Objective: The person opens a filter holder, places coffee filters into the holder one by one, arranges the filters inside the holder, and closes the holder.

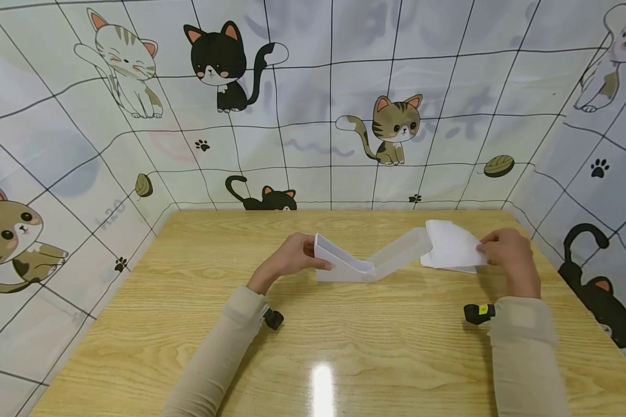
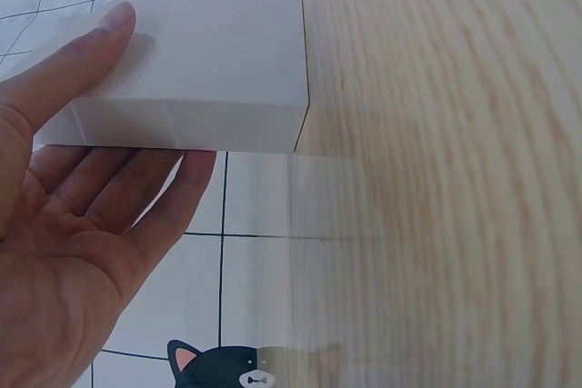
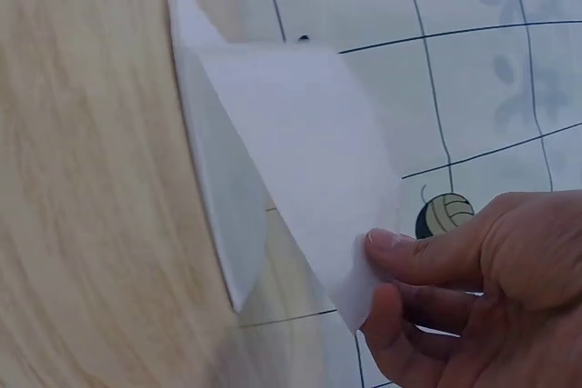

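My left hand (image 1: 291,255) grips the left end of a white box (image 1: 339,271) that stands on the table. In the left wrist view the thumb lies on the box's broad side (image 2: 218,52), with the fingers on its far side. A translucent, frosted lid (image 1: 400,252) slants up to the right from the box's right end. To the right of it, my right hand (image 1: 508,255) pinches a corner of a white sheet of paper (image 1: 452,243). The right wrist view has that sheet (image 3: 300,143) lifted and bent above more white paper (image 3: 214,179) lying on the table.
A light wood table (image 1: 313,336) carries everything, with a bright glare spot near its front. Walls with a cat-and-grid print (image 1: 313,139) stand at the back and both sides. Small black devices (image 1: 273,318) are worn on both wrists.
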`<state>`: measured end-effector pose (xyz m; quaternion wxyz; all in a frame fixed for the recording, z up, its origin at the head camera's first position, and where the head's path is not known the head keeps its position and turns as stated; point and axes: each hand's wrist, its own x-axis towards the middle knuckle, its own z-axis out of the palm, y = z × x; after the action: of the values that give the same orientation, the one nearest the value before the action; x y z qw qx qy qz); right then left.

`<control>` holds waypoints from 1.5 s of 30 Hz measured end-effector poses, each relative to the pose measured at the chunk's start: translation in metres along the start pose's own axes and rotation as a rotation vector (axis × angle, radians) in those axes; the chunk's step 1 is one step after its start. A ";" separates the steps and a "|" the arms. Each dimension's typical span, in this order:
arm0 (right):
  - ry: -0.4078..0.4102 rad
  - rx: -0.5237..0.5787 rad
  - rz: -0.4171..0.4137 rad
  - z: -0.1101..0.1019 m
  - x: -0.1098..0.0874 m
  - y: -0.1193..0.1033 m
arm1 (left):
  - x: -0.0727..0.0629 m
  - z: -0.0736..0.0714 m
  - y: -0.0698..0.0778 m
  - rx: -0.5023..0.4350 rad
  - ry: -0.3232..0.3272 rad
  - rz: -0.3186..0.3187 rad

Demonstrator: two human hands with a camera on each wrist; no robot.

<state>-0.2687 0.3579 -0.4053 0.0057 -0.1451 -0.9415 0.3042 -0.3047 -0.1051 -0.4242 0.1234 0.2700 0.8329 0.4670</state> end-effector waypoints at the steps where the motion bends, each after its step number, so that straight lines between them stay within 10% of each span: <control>1: 0.003 0.021 0.006 -0.001 0.000 -0.001 | 0.000 0.000 0.000 0.001 0.000 0.002; 45: 0.220 0.104 -0.186 -0.039 -0.051 -0.088 | 0.000 0.000 0.001 0.007 -0.001 -0.001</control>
<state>-0.2397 0.2983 -0.3191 0.1443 -0.0890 -0.9276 0.3328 -0.3040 -0.1042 -0.4234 0.1231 0.2702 0.8346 0.4640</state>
